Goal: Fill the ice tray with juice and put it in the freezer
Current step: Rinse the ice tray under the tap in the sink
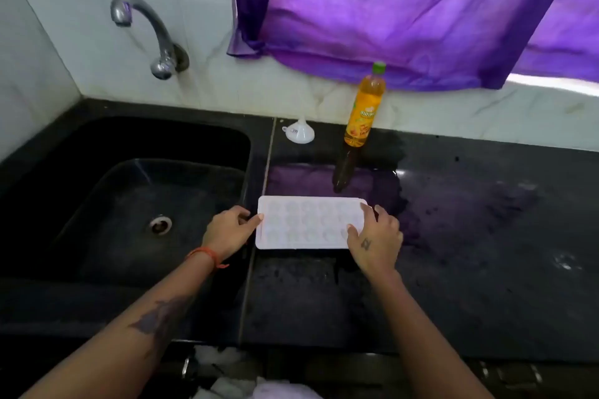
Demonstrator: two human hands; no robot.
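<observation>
On dark surface, white plastic ice tray lies flat; left hand touches its edge, fingers extended; right hand pinches far-right corner. Keep level, seat squarely before pouring.

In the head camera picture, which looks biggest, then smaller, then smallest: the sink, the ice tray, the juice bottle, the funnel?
1. sink
2. ice tray
3. juice bottle, though it stands farther away
4. funnel
</observation>
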